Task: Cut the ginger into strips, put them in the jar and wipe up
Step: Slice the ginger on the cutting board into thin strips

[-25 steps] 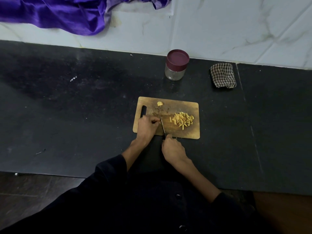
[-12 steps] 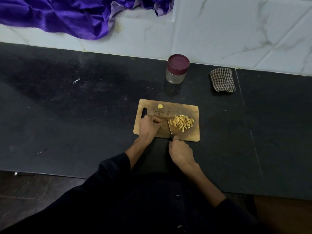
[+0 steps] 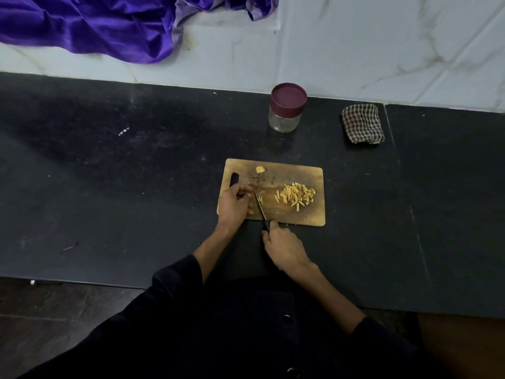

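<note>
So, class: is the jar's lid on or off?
On. The maroon lid sits on top of the upright jar behind the cutting board.

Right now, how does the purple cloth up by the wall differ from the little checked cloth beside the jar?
The purple cloth is shiny, plain-coloured and sprawled loosely in rumpled folds over the white ledge; the checked cloth is matte, patterned in dark and light squares, and folded into a compact bundle on the black counter. The purple cloth looks far larger and runs out of view; the checked cloth is all in view. Neither is being touched.
</note>
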Motion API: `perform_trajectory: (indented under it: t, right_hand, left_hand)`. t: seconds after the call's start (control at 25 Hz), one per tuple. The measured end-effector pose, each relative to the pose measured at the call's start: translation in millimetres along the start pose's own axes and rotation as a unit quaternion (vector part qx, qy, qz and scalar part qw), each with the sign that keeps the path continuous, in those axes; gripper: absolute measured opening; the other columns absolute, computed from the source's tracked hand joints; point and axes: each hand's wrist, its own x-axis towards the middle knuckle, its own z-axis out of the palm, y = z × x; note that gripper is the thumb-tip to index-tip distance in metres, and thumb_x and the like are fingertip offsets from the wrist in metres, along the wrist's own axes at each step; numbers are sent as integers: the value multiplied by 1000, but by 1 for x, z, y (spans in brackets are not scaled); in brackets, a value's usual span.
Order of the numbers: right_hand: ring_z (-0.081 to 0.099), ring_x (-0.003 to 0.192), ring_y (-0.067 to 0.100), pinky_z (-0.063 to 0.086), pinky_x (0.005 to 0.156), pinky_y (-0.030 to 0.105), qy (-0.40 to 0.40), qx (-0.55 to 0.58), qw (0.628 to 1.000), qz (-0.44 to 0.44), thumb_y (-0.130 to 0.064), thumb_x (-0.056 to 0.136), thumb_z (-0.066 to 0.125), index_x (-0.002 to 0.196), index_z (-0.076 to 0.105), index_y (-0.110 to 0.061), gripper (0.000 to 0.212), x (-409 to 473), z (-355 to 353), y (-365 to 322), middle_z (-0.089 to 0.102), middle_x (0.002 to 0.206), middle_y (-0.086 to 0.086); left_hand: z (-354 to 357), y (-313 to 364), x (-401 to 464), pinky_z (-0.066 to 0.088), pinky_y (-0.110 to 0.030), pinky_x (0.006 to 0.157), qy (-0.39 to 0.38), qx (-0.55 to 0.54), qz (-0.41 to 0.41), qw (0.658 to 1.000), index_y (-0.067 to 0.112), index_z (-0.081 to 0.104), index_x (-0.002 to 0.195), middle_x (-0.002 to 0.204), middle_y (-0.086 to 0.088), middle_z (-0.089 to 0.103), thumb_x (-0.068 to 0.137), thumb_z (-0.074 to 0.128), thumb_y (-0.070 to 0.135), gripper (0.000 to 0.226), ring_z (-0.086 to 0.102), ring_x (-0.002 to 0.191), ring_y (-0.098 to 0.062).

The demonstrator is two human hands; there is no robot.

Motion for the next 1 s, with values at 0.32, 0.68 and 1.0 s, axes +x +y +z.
perform_trajectory:
  t: [0.32, 0.68, 1.0]
  right_hand:
    - [66, 94, 32, 53, 80, 44, 63, 29, 996, 53, -34, 106, 37, 114, 51, -10, 29, 3, -19, 29, 64, 110, 12]
    - [66, 92, 28, 51, 76, 41, 108, 20, 994, 1, -33, 105, 39, 115, 51, -13, 26, 2, -20, 24, 67, 100, 9]
    - [65, 98, 31, 45, 75, 39, 116, 20, 992, 39, -36, 105, 40, 114, 53, -12, 29, -1, -24, 27, 68, 104, 9]
  left_hand:
    - [0, -1, 0, 59, -39, 68, -9, 34, 15, 999, 12, 64, 101, 88, 0, 65, 94, 53, 8, 14, 62, 58, -10]
    - [0, 0, -1, 59, -32, 63, -10, 53, 35, 998, 13, 64, 100, 87, -1, 64, 94, 52, 8, 14, 61, 58, -9]
    - [1, 0, 0, 57, -27, 58, -13, 40, 35, 999, 15, 62, 100, 88, -2, 64, 94, 52, 7, 15, 61, 60, -10]
